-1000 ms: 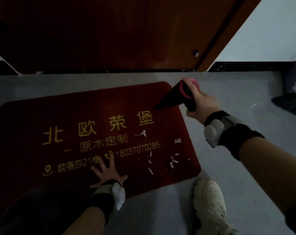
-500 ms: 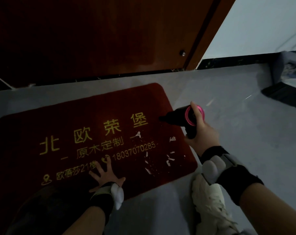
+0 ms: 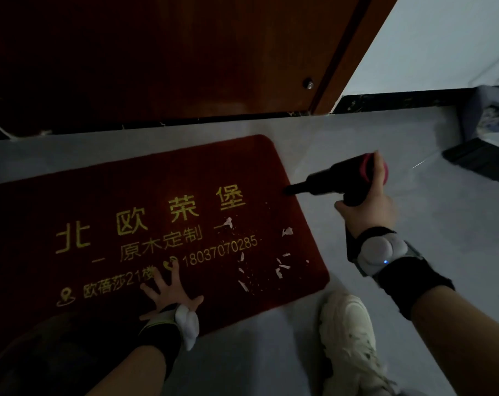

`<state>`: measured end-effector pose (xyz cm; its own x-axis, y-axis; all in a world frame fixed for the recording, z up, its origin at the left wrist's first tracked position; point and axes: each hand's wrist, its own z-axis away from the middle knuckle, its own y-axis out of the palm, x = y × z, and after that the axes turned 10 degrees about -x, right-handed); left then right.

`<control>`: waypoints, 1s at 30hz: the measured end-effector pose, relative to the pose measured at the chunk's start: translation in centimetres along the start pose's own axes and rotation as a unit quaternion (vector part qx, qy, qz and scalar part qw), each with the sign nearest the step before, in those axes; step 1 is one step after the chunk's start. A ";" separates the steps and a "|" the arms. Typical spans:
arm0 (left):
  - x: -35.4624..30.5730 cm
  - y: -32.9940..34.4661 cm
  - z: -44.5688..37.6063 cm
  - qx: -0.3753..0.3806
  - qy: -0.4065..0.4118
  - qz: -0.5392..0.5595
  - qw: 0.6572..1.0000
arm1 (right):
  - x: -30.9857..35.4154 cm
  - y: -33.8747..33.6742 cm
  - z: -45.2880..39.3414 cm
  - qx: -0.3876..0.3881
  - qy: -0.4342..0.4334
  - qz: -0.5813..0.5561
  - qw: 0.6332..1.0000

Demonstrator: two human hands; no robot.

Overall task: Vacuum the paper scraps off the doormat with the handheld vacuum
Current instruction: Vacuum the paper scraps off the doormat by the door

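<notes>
A dark red doormat (image 3: 128, 195) with yellow lettering lies on the grey floor in front of a wooden door. Several white paper scraps (image 3: 282, 265) are scattered over its right part. My right hand (image 3: 368, 207) grips a black handheld vacuum (image 3: 342, 181) with a pink ring at its back. The vacuum's narrow nozzle points left, its tip at the mat's right edge, above the scraps. My left hand (image 3: 168, 292) presses flat on the mat's near edge, fingers spread.
The wooden door (image 3: 185, 52) and its frame stand just behind the mat. A white shoe (image 3: 348, 335) is on the floor at the mat's near right corner. A dark object (image 3: 482, 158) lies at the far right, under a white wall.
My right hand moved the vacuum from the mat's far right corner toward me, then a little right, so the nozzle tip now sits at the mat's right edge. The left hand stayed put.
</notes>
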<state>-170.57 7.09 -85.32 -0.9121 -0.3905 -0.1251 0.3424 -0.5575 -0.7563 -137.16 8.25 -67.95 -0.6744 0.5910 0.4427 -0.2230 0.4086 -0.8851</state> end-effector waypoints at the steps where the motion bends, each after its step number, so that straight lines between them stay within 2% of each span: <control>1: 0.0 0.0 -0.1 -0.003 0.000 -0.003 1.000 | 0.0 0.7 -0.7 -0.012 0.016 -0.003 1.000; 3: 0.2 0.0 -0.1 -0.004 0.003 -0.007 1.000 | 0.5 1.9 -2.0 -0.035 0.030 -0.007 0.999; 7: 0.2 0.4 0.0 -0.020 -0.007 -0.010 1.000 | 1.9 4.6 -4.7 -0.056 0.005 0.003 0.998; 12: 0.2 1.2 -0.2 -0.027 -0.015 -0.012 0.999 | 4.4 6.9 -8.1 -0.043 0.012 -0.019 0.999; 15: 0.1 1.3 -0.4 -0.032 -0.020 -0.018 0.999 | 5.1 7.8 -10.1 -0.010 0.009 -0.050 0.999; 18: 0.1 1.2 -0.4 -0.028 -0.022 -0.021 0.999 | 5.1 7.3 -11.0 0.024 -0.014 -0.067 0.997; 24: -0.1 0.6 -0.5 -0.015 -0.021 -0.008 1.000 | 4.3 4.4 -10.4 0.035 -0.075 -0.007 0.997; 30: 0.0 0.7 -0.6 -0.017 -0.010 -0.026 0.999 | 1.5 1.4 -8.3 0.061 -0.072 0.020 0.995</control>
<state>-170.42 7.15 -86.26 -0.9238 -0.3760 -0.0720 0.2861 -0.5530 -0.7825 -132.60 15.46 -67.31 -0.7766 0.4954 0.3892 -0.2716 0.2942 -0.9163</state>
